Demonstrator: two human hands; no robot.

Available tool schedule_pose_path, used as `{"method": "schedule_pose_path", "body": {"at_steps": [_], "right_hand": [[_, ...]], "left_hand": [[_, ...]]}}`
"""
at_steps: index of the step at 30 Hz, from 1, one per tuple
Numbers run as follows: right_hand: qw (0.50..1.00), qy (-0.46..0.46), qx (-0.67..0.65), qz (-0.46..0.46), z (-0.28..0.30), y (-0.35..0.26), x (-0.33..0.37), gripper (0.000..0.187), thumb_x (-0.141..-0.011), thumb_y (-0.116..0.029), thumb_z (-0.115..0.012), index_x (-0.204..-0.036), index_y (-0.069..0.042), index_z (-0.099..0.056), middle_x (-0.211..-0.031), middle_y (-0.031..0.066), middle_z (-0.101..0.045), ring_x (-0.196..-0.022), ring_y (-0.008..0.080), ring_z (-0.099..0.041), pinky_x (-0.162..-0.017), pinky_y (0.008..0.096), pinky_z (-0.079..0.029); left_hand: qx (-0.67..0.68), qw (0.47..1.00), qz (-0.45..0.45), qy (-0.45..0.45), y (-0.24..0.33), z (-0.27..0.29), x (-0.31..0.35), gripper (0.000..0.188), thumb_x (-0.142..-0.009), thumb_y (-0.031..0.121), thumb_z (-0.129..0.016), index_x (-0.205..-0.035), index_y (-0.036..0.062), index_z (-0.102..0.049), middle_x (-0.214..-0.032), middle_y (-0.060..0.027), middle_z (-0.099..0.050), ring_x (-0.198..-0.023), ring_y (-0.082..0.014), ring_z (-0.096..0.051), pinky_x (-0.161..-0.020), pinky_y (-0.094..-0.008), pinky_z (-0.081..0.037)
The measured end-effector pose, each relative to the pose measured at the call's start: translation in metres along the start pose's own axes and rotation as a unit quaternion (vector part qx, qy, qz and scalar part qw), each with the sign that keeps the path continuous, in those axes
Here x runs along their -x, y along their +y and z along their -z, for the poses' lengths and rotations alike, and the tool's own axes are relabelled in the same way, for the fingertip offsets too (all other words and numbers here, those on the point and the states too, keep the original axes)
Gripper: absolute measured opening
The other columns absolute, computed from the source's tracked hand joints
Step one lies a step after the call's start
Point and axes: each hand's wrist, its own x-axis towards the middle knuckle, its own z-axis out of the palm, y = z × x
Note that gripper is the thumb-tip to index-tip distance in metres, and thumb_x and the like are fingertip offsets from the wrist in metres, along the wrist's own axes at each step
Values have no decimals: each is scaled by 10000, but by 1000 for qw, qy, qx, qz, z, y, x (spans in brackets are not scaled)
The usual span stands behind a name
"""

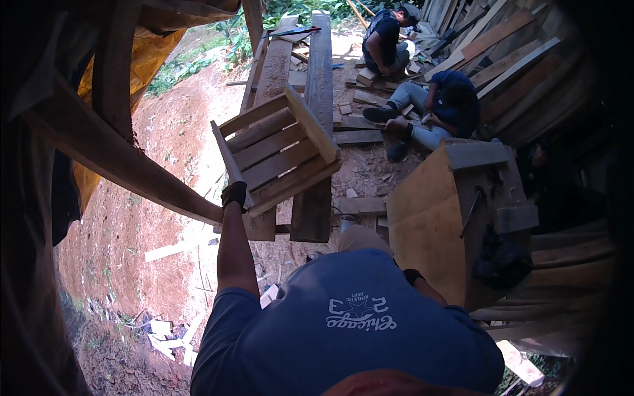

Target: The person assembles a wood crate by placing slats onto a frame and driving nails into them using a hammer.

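My left hand (234, 195), in a dark glove, is closed round the near left corner of a slatted wooden crate (274, 158). The crate is shallow, with raised side boards and gaps between its bottom slats. It sits tilted over the long planks of a workbench (310, 204), its open side facing up toward me. My right hand (414, 276), also gloved, is low by my right side, mostly hidden by my body; its fingers do not show.
A large wooden box-like stand (426, 218) is at my right, with a black plastic bag (502, 257) on it. Two people sit on the ground ahead among offcuts. A handsaw (294, 31) lies at the bench's far end. Boards (489, 39) lean at far right; a curved beam (125, 162) crosses the left.
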Motion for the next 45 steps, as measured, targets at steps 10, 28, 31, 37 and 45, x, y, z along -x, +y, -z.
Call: {"method": "schedule_pose_path", "body": {"at_steps": [10,28,31,37,45], "right_hand": [[987,58,123,87,6,5,18,474,-1058,-438,-591,-1454,-184,-648,-1385,127,-702,-1231,314,-696,-981,459,-565],[903,402,-81,133,129,-92,163,551,-970,-506,-680,-1294,-61,-708,-1205,174,-764,-1121,350,-735,-969,458,-569],[759,618,-120,168,166,-104,223,490,-960,-388,-748,-1303,-43,-686,-1253,160,-742,-1169,312,-710,-968,420,-567],[557,806,145,-140,203,-67,226,535,-1031,-457,-667,-1391,-61,-664,-1297,184,-707,-1253,343,-650,-1088,456,-503],[126,717,661,-182,220,119,99,400,-1058,-479,-604,-1272,-161,-717,-1043,84,-709,-917,255,-665,-840,465,-525]], "left_hand": [[4,1000,5,16,2,-2,4,629,-898,372,-760,-1427,54,-641,-1508,-176,-572,-1293,-450,-625,-831,-678,-637],[108,994,-5,6,-26,-14,-47,625,-834,333,-808,-1368,36,-678,-1336,-171,-668,-1114,-417,-687,-822,-663,-579],[87,996,-9,-3,-26,-11,-67,636,-837,321,-817,-1394,57,-662,-1384,-156,-641,-1173,-447,-655,-844,-739,-555],[17,999,-24,-30,-33,-5,-70,470,-911,353,-762,-1341,176,-696,-1357,-124,-634,-1205,-433,-634,-857,-728,-583],[-208,945,-208,-145,-17,30,5,996,-748,30,-908,-1594,335,-481,-1320,-150,-672,-1131,-279,-694,-957,-473,-634]]}}
